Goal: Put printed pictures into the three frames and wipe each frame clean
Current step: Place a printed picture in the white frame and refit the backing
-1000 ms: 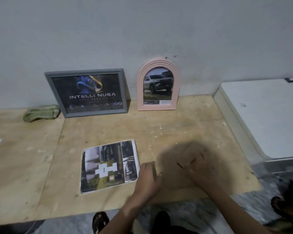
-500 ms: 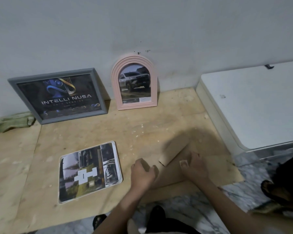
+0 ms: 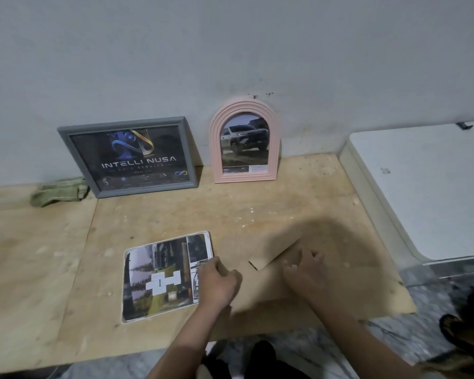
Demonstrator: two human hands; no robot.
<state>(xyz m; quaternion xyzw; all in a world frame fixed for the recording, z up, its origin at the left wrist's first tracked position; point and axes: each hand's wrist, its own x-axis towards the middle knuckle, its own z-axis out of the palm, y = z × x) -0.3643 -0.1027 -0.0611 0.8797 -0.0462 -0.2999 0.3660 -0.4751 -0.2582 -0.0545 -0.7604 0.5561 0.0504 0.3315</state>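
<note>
With your left hand (image 3: 216, 283) curled over the right edge of the printed picture (image 3: 166, 277) at lower centre and your right hand (image 3: 307, 272) spread flat, fingers relaxed, on the brown backing board (image 3: 274, 254) beside it, pin the board while sliding the print squarely on.

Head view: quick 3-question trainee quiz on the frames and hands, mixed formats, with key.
1. True or false: the pink arched frame lies flat on the board.
2. Multiple choice: the green cloth lies A) left of the grey frame, B) between the two frames, C) under the right hand.
3. Fill in: the left hand rests at the right edge of the loose printed ____.

Key: 1 false, it stands leaning on the wall; 2 A; 3 picture.
</note>
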